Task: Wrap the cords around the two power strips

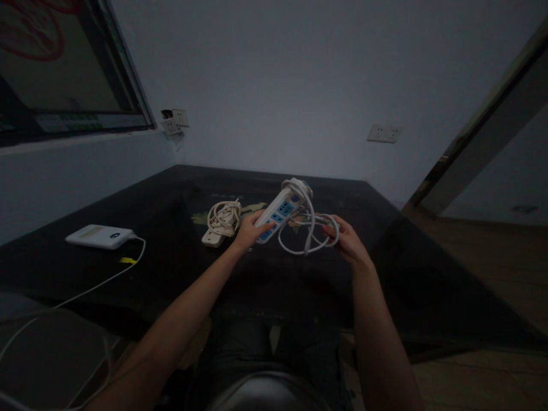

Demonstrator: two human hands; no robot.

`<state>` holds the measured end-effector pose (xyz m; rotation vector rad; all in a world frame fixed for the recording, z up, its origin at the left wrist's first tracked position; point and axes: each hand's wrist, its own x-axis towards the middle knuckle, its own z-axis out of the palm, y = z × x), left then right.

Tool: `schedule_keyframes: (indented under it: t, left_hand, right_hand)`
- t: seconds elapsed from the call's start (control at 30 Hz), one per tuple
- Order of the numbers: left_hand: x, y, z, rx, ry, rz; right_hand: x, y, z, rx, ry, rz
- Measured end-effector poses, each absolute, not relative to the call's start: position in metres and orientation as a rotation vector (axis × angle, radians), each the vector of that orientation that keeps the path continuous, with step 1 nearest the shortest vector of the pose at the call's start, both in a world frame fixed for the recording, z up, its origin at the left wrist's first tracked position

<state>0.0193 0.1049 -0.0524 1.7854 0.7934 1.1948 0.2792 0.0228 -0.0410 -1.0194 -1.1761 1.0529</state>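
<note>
Head view. The left hand is closed on the near end of a white strip with blue socket faces, its thumb laid across the face. The strip is held over the middle of the black table, slanting away and to the right; whether its near end touches the tabletop cannot be told. The strip's cord passes round the far end and hangs in loose loops to the right. The right hand pinches these loops at their right side between thumb and fingers. The two hands are apart, with the loops between them.

Just left of the left hand lies a second strip, its own cord wound over it. Well apart, at the table's left, rests a white power bank; a thin cable runs from its right end past a yellow tag. Behind, the wall bears sockets.
</note>
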Motion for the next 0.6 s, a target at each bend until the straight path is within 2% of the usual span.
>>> schedule_keyframes:
  t: [0.17,0.33,0.6]
  left_hand:
    - [0.022,0.114,-0.064,1.734,0.985,1.223]
    - [0.019,0.123,-0.074,1.888,1.159,1.167]
    - [0.026,0.119,-0.081,2.084,0.944,0.937]
  right_hand:
    - [0.276,0.013,-0.037,-1.042,-1.388,1.331]
    - [0.278,0.005,-0.035,-0.930,-1.409,1.411]
    - [0.265,0.008,-0.042,-0.667,-1.353,1.484]
